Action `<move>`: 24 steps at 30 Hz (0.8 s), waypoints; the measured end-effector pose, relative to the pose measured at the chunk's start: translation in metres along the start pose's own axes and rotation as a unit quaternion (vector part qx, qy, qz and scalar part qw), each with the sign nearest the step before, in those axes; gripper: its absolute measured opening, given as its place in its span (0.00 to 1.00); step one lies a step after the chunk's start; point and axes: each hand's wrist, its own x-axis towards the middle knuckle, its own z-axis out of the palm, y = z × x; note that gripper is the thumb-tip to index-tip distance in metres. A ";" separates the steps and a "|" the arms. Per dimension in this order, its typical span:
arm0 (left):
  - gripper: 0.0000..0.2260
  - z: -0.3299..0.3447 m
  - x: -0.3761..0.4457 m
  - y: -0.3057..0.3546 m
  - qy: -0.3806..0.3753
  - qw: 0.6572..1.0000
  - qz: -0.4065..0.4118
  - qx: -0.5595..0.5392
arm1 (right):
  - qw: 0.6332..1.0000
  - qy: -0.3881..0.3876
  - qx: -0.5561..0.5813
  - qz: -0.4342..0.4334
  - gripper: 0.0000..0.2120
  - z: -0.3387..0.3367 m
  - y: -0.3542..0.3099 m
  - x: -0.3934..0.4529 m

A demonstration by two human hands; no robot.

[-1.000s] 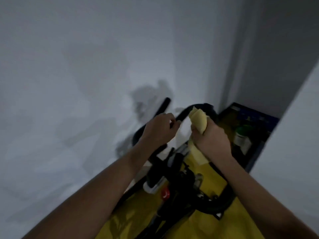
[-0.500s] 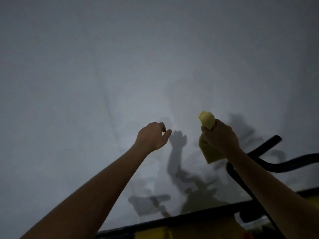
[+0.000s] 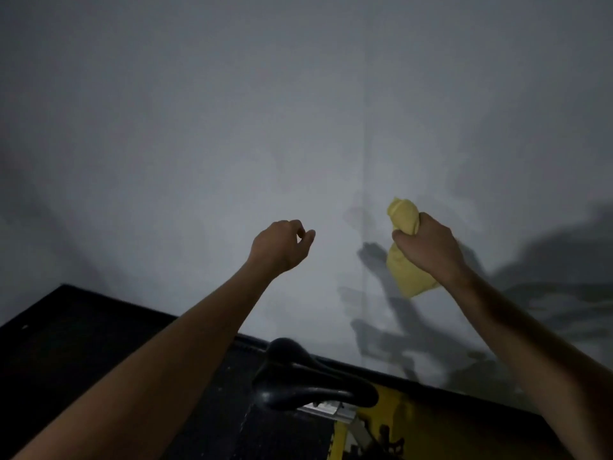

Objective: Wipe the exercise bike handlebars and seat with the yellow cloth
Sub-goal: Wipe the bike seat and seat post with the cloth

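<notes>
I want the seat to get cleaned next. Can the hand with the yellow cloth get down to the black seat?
Probably yes. The right hand grips the yellow cloth up in front of the wall, and the black seat sits below, between the arms. Nothing shows between them, so it could likely just lower.

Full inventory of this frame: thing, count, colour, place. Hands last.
yellow cloth: 1, yellow, bunched in the right hand, held up in front of the wall
bike seat: 1, black, bottom centre, below and between the two arms
seat rail: 1, silver, just under the seat
bike frame: 1, yellow, bottom right, partly cut off by the picture edge
floor mat: 1, black, lower left, running up to the wall
wall: 1, grey-white, fills the upper picture, with shadows at right
left hand: 1, raised, fingers loosely curled, holds nothing
right hand: 1, raised, grips the cloth
</notes>
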 end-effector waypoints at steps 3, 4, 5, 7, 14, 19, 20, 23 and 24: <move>0.18 -0.003 -0.015 -0.042 -0.004 0.999 -0.029 0.013 | 1.000 -0.025 -0.002 -0.005 0.14 0.034 -0.019 -0.009; 0.18 -0.001 -0.019 -0.056 -0.007 0.999 -0.038 0.016 | 0.999 -0.036 -0.006 -0.006 0.13 0.045 -0.025 -0.013; 0.18 0.002 -0.023 -0.068 -0.011 0.999 -0.046 0.016 | 0.999 -0.046 -0.009 -0.008 0.12 0.056 -0.030 -0.016; 0.18 0.011 -0.030 -0.094 -0.022 0.998 -0.055 0.017 | 0.998 -0.062 -0.012 -0.008 0.13 0.080 -0.037 -0.021; 0.19 0.053 -0.031 -0.174 -0.070 0.997 -0.021 0.021 | 0.996 -0.065 -0.017 0.053 0.14 0.157 -0.049 -0.036; 0.19 0.080 -0.025 -0.216 -0.105 0.994 0.031 0.005 | 0.993 -0.046 -0.014 0.112 0.15 0.194 -0.052 -0.057; 0.19 0.085 -0.025 -0.219 -0.114 0.993 0.037 -0.001 | 0.992 -0.040 -0.009 0.122 0.15 0.199 -0.050 -0.062; 0.19 0.097 -0.024 -0.226 -0.133 0.989 0.056 -0.010 | 0.989 -0.029 -0.004 0.145 0.17 0.212 -0.045 -0.079; 0.19 0.099 -0.023 -0.226 -0.137 0.989 0.060 -0.014 | 0.989 -0.027 -0.010 0.148 0.17 0.213 -0.044 -0.083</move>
